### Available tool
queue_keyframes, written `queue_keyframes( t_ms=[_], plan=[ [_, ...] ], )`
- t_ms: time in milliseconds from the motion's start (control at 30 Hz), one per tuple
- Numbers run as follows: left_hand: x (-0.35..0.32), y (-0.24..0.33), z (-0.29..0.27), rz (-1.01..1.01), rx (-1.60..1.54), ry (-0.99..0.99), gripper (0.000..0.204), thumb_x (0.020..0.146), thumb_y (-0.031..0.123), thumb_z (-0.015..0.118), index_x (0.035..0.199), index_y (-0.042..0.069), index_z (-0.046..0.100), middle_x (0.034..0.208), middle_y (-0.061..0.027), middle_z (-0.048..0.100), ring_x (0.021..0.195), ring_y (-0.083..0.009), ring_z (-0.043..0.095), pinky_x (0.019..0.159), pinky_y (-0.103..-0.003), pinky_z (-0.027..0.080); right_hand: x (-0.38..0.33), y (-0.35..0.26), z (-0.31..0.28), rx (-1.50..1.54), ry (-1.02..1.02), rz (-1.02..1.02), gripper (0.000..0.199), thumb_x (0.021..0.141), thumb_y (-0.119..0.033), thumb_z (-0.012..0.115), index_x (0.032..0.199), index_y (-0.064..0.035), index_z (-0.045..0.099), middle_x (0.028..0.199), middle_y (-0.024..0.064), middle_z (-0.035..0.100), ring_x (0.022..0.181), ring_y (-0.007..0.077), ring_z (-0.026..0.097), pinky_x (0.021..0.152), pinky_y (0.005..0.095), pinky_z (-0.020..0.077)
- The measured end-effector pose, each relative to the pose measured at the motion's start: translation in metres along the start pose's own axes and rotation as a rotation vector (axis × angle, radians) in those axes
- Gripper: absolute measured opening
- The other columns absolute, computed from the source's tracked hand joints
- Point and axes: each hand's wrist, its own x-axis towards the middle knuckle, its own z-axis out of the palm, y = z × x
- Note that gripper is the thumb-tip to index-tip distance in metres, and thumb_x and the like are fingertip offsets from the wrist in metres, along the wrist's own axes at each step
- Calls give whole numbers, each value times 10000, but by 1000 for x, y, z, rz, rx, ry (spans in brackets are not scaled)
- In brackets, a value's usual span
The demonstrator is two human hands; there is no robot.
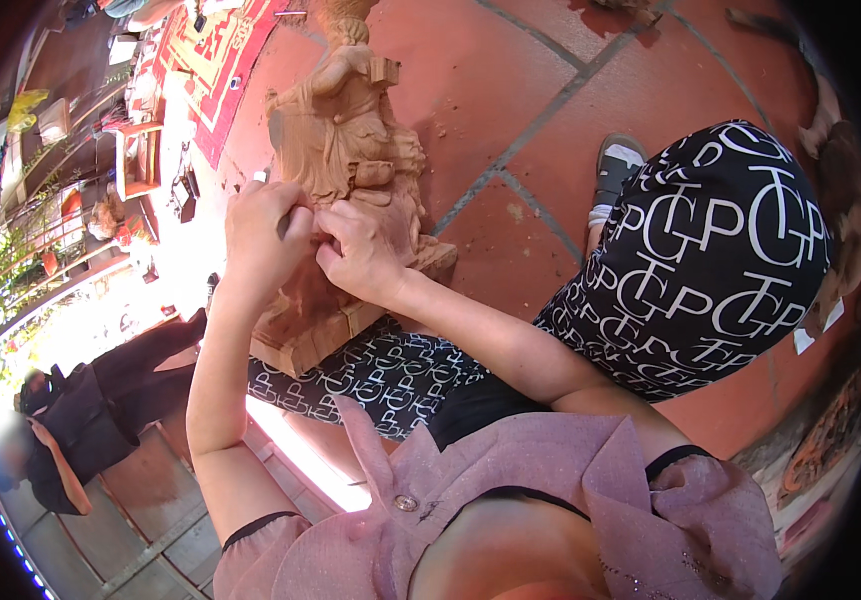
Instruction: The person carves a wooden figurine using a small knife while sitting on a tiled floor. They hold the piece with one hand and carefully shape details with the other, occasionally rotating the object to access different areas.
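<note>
A light brown carved figure (345,150), seemingly of wood, with draped folds and a flat-sided base, leans away from me beside my patterned trouser leg. My left hand (265,228) is closed at the figure's left side, its fingers curled inward. A small pale tip (260,177) shows just above its knuckles; I cannot make out what it belongs to. Close beside it, my right hand (358,248) is closed too, thumb and fingers bent together against the lower carving. Whatever lies between the fingers of both hands is hidden.
Red floor tiles (490,90) with grey joints spread around the figure, with small crumbs on them. A red and yellow mat (212,60) lies at the far left. A person in dark clothes (90,430) is at the left. Brown carved pieces (845,200) line the right edge.
</note>
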Motion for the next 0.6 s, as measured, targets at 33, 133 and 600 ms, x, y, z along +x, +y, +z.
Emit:
queue_keyframes(
  t_ms=[33, 133, 600],
  plan=[
    [0, 0, -1, 5, -63, 66, 131, 750, 87, 502, 783, 15, 607, 761, -132, 607, 750, -291, 556, 713, -381, 438, 0, 1, 0, 22, -3, -6, 170, 707, 32, 534, 863, -10, 587, 765, 113, 538, 685, 239, 559, 623, 335, 457],
    [-7, 2, -9, -16, -241, 214, 110, 753, 75, 514, 781, 9, 596, 749, -141, 599, 741, -302, 569, 701, -381, 446, 0, 14, 8, 179, 61, 110, 177, 718, 42, 533, 876, -12, 592, 800, 90, 558, 668, 165, 575, 582, 279, 466],
    [-40, 20, 10, 159, -166, 182, 207, 750, 58, 559, 949, 15, 524, 792, -141, 555, 765, -325, 550, 735, -389, 427, 16, -9, -9, -37, 78, -284, 277, 679, -52, 675, 944, -94, 605, 785, 88, 503, 682, 241, 546, 611, 331, 470]
  ],
)
